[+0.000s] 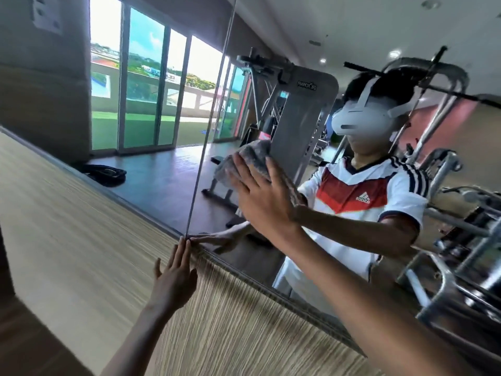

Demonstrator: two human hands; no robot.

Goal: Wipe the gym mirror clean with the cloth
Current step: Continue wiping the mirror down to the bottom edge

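Headwear: white headset [357,118], smooth rounded front shell, white straps over crown and side.
Top: white short-sleeved jersey [360,169], dark V-collar, red chevron band across chest with small white logo, three dark shoulder stripes, dark sleeve cuff.
Arms: bare from sleeve to left hand [173,278] and right hand [265,196].
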